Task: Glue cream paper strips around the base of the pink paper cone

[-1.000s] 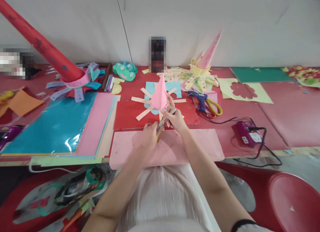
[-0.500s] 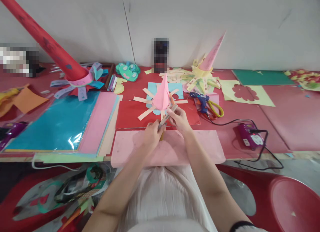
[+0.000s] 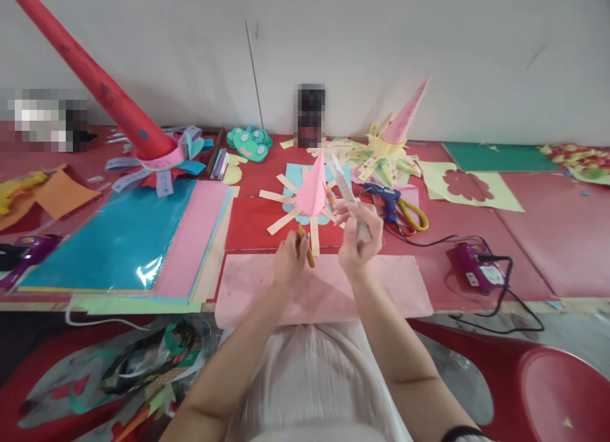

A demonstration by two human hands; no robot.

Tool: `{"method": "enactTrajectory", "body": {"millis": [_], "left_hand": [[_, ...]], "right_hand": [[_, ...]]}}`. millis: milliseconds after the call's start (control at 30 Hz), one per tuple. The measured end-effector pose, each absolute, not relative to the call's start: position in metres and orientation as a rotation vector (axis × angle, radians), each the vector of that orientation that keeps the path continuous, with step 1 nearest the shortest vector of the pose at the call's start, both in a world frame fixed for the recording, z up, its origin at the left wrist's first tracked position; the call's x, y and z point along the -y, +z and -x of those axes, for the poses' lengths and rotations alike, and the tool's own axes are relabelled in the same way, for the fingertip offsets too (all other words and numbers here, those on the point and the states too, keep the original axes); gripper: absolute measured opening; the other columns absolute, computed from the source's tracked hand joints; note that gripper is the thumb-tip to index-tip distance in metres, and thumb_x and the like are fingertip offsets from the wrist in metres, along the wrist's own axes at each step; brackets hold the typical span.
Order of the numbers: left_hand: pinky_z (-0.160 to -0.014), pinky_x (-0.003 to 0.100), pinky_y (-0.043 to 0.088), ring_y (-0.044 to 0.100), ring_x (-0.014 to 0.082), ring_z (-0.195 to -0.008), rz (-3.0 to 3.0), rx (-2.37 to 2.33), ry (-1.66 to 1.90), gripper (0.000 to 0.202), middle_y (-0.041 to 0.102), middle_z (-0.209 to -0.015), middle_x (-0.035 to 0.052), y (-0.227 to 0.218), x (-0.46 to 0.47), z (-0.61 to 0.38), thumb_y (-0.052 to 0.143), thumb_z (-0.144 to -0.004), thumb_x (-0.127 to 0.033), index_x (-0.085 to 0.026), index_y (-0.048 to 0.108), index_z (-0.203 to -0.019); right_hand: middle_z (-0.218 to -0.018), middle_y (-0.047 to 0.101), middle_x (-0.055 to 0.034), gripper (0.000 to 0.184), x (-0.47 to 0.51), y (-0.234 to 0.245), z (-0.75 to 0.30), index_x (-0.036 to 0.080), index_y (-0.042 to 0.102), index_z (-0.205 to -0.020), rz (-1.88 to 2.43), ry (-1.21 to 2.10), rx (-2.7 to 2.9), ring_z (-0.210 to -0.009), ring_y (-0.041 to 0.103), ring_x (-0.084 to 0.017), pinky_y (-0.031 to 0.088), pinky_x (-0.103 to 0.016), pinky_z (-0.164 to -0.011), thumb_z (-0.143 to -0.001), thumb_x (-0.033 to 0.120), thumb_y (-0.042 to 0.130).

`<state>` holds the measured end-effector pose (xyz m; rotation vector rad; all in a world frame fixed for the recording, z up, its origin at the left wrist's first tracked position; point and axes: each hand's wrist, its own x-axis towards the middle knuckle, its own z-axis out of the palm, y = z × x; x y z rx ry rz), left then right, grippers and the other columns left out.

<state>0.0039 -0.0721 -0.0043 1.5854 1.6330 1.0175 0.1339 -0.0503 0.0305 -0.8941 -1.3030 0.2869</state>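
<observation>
My left hand (image 3: 288,258) is closed on a slim yellow pen-like stick (image 3: 311,256), its exact kind unclear, above the pink mat's back edge. Raised to the right, my right hand (image 3: 358,235) grips a pale flat strip (image 3: 342,180) that is blurred and slants up to the left. I cannot tell whether the strip is paper or a ruler. Just beyond both hands stands a pink paper cone (image 3: 312,191), with peach paper strips (image 3: 281,223) fanning out around its base. Light blue paper (image 3: 294,174) lies under it, and an orange stick (image 3: 330,197) is beside it.
To the right lie a blue glue gun (image 3: 388,200), yellow-handled scissors (image 3: 414,214) and a purple power box (image 3: 479,267) with black cables. Coloured sheets (image 3: 109,239) and a tall red cone (image 3: 95,80) occupy the left. A pink mat (image 3: 257,296) lines the front edge.
The pale strip was between both hands; now only my right hand has it, lifted up and to the right. My left hand keeps the yellow stick, which shows more clearly now.
</observation>
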Motion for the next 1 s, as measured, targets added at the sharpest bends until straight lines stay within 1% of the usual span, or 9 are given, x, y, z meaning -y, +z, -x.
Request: {"method": "enactTrajectory", "body": {"millis": [133,200,300,400,467,533,600,800,1000], "left_hand": [[-0.052,0.023,0.037,0.051,0.0123,-0.053,-1.464,-1.613,1.236,0.023,0.052,-0.059,-0.0034,-0.007,0.074,-0.002,0.039,-0.093,-0.038,-0.022,0.041,-0.077],[-0.05,0.022,0.036,0.049,0.0116,-0.05,-1.351,-1.612,1.288,0.024,0.05,-0.057,-0.0042,-0.007,0.074,-0.001,0.038,-0.094,-0.039,-0.022,0.041,-0.077],[-0.046,0.022,0.034,0.043,0.01,-0.044,-1.183,-1.621,1.347,0.03,0.043,-0.053,-0.006,-0.005,0.072,0.0,0.039,-0.094,-0.044,-0.022,0.041,-0.074],[-0.043,0.021,0.033,0.04,0.009,-0.04,-1.094,-1.564,1.378,0.034,0.04,-0.051,-0.0069,-0.001,0.07,0.0,0.039,-0.093,-0.049,-0.022,0.04,-0.073],[-0.043,0.021,0.033,0.039,0.0087,-0.039,-1.072,-1.496,1.391,0.035,0.04,-0.05,-0.0074,0.001,0.07,-0.001,0.039,-0.093,-0.051,-0.022,0.038,-0.073],[-0.043,0.021,0.033,0.04,0.0086,-0.041,-1.065,-1.458,1.41,0.035,0.04,-0.051,-0.0076,0.002,0.07,-0.002,0.039,-0.092,-0.051,-0.022,0.037,-0.073],[-0.044,0.021,0.034,0.042,0.0089,-0.043,-1.096,-1.47,1.402,0.034,0.041,-0.054,-0.0071,0.001,0.07,-0.001,0.04,-0.092,-0.051,-0.022,0.038,-0.074],[-0.052,0.024,0.04,0.05,0.0114,-0.052,-1.357,-1.468,1.227,0.027,0.05,-0.062,-0.0037,-0.006,0.072,-0.002,0.04,-0.092,-0.046,-0.022,0.042,-0.08],[-0.051,0.024,0.04,0.041,0.011,-0.048,-1.214,-1.328,1.309,0.015,0.037,-0.057,-0.0063,-0.012,0.071,-0.008,0.03,-0.094,-0.027,-0.022,0.044,-0.092]], "right_hand": [[-0.103,0.06,-0.0095,0.034,0.039,0.053,-0.104,0.03,0.054,-0.116,1.07,0.153,1.573,-0.102,0.058,-0.029,0.045,-0.052,-0.09,-0.092,0.045,0.036],[-0.113,0.056,-0.009,0.037,0.022,0.069,-0.089,0.03,0.048,-0.128,1.123,0.251,1.818,-0.112,0.053,-0.027,0.045,-0.048,-0.094,-0.094,0.035,0.034],[-0.106,0.056,-0.007,0.044,0.003,0.086,-0.078,0.029,0.04,-0.137,1.058,0.397,2.133,-0.102,0.055,-0.02,0.048,-0.038,-0.089,-0.094,0.023,0.033],[-0.103,0.057,-0.0059,0.036,0.005,0.082,-0.085,0.026,0.051,-0.126,1.091,0.591,2.067,-0.089,0.057,-0.015,0.048,-0.03,-0.077,-0.093,0.021,0.037],[-0.088,0.06,-0.0037,0.02,0.015,0.071,-0.098,0.022,0.062,-0.102,1.199,0.719,1.968,-0.074,0.056,-0.013,0.046,-0.027,-0.07,-0.091,0.028,0.046],[-0.068,0.056,-0.0011,0.022,0.026,0.059,-0.111,0.02,0.061,-0.073,1.313,0.785,1.917,-0.062,0.051,-0.011,0.042,-0.027,-0.065,-0.087,0.035,0.054],[-0.056,0.053,0.0008,0.028,0.036,0.049,-0.122,0.019,0.057,-0.061,1.331,0.99,1.948,-0.057,0.048,-0.011,0.039,-0.027,-0.06,-0.082,0.037,0.06],[-0.055,0.057,0.0044,0.008,0.04,0.036,-0.142,0.019,0.059,-0.07,1.276,1.405,1.945,-0.051,0.046,-0.008,0.033,-0.022,-0.05,-0.073,0.025,0.064],[-0.048,0.045,0.0099,0.032,0.023,0.016,-0.157,0.022,0.05,-0.077,0.976,1.573,1.272,-0.037,0.037,-0.005,0.027,-0.02,-0.036,-0.069,0.046,0.07]]}}
